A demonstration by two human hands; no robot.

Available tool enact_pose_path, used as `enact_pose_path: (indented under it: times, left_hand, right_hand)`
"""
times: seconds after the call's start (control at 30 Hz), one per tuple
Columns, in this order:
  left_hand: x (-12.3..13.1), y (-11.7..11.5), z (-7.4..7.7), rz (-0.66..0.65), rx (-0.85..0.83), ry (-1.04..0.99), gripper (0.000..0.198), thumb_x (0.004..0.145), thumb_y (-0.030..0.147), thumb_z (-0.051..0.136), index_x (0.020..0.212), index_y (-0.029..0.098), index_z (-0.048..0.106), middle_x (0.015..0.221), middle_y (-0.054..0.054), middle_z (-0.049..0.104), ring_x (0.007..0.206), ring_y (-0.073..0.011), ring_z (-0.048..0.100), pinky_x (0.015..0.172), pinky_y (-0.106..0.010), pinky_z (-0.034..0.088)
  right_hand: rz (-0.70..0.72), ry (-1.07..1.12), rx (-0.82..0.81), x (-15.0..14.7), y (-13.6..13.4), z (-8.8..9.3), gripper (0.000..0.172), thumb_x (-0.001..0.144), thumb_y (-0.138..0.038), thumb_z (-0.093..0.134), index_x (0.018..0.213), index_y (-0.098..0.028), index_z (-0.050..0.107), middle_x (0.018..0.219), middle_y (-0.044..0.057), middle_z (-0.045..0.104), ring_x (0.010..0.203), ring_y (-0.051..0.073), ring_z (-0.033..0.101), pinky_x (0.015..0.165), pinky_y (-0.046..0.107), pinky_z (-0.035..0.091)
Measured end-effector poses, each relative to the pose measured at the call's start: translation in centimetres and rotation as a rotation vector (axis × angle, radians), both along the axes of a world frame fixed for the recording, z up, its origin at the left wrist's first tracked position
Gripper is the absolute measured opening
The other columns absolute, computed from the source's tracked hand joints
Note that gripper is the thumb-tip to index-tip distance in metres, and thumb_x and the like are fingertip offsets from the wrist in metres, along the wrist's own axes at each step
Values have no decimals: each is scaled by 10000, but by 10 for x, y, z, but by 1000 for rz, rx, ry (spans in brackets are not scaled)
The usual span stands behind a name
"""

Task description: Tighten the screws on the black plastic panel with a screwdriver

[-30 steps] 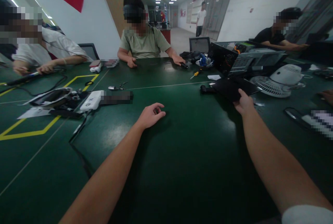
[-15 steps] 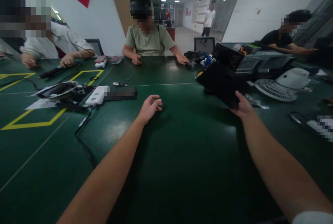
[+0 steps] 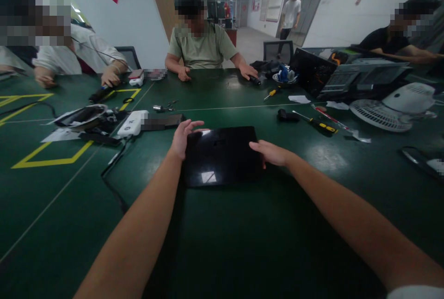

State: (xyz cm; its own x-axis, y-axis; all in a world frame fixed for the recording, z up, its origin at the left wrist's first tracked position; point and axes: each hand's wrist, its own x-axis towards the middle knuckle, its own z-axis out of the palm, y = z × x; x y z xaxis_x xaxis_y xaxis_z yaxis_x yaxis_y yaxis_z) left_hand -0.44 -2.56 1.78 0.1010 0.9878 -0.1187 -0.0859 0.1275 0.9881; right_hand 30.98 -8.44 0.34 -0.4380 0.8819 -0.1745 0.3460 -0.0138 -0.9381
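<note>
A flat, glossy black rectangular panel (image 3: 222, 158) is in front of me, just above or on the green table; I cannot tell whether it touches the top. Light reflects off its lower left part. At its right edge my right hand (image 3: 268, 152) grips it, thumb on top and fingers beneath. My left hand (image 3: 183, 138) is at the panel's upper left corner, fingers stretched out and apart, its palm side against or close to the edge.
Beyond the panel, a black block (image 3: 287, 115) and a yellow-black screwdriver (image 3: 322, 125) lie on the table (image 3: 243, 234). A white fan (image 3: 391, 107) is at the right. A white adapter (image 3: 132, 123) with a cable and a pile of parts lie left. Several people sit around.
My right hand has brought the black panel from the right to the middle, flattening it and uncovering the screwdriver and block. My left hand has shifted slightly left, to the panel's edge.
</note>
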Motion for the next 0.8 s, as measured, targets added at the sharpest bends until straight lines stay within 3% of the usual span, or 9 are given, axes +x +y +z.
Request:
enact_pose_path:
  times: [0.07,0.17,0.3,0.37,0.43,0.53,0.63,0.7,0.8]
  left_hand:
    - [-3,2,-2,1,-13,80,516,761,652,579,953,192,714,879,-103,749,820,-299,715,781,-459,585]
    - [1,5,-5,-9,38,185,399,724,585,653,796,195,697,786,-81,729,777,-264,697,799,-423,572]
    - [7,2,-2,-76,93,287,415,731,595,637,755,188,710,712,-77,728,713,-250,690,771,-404,551]
    - [8,-1,2,-131,62,320,435,750,596,618,808,180,729,693,-71,731,663,-237,680,723,-382,534]
    - [8,-4,6,-145,59,338,425,740,576,639,843,176,740,677,-60,730,630,-222,668,684,-354,515]
    - [7,-4,8,-150,67,343,380,731,545,660,801,181,746,648,-56,724,603,-206,656,637,-322,491]
    - [7,-1,8,-184,50,349,319,723,504,686,695,189,728,613,-61,711,567,-189,637,591,-299,475]
    - [6,1,7,-203,40,349,300,720,485,697,657,192,714,595,-64,705,552,-183,633,573,-290,475]
    - [6,3,5,-197,26,321,285,737,463,693,689,183,714,598,-72,713,550,-183,651,571,-285,498]
  right_hand:
    - [31,-69,-14,3,3,2,770,872,-926,386,656,-225,621,562,64,647,469,174,589,459,313,456]
    - [-140,-212,159,16,13,-2,789,914,-888,350,582,-219,604,529,47,604,467,152,540,530,321,435]
    - [-427,-429,513,40,30,-12,516,933,-648,569,643,-226,635,635,17,623,617,176,572,652,343,442]
    - [-568,-520,567,51,40,-14,315,897,-514,646,785,-225,702,726,23,661,683,196,598,685,359,457]
    - [-666,-611,613,59,50,-14,261,892,-451,651,983,-227,750,882,58,706,792,233,633,723,385,478]
    - [-751,-721,671,71,68,-14,404,914,-428,619,1250,-227,722,1232,142,680,1050,315,636,830,454,505]
    - [-802,-852,622,80,86,-17,588,908,-464,639,1429,-191,636,1477,221,538,1302,418,514,981,554,456]
    - [-814,-934,546,85,96,-20,706,897,-518,659,1502,-165,571,1555,259,465,1385,469,430,1054,614,384]
    - [-789,-974,501,90,103,-24,685,910,-546,641,1469,-155,580,1486,256,540,1364,461,438,1059,629,361]
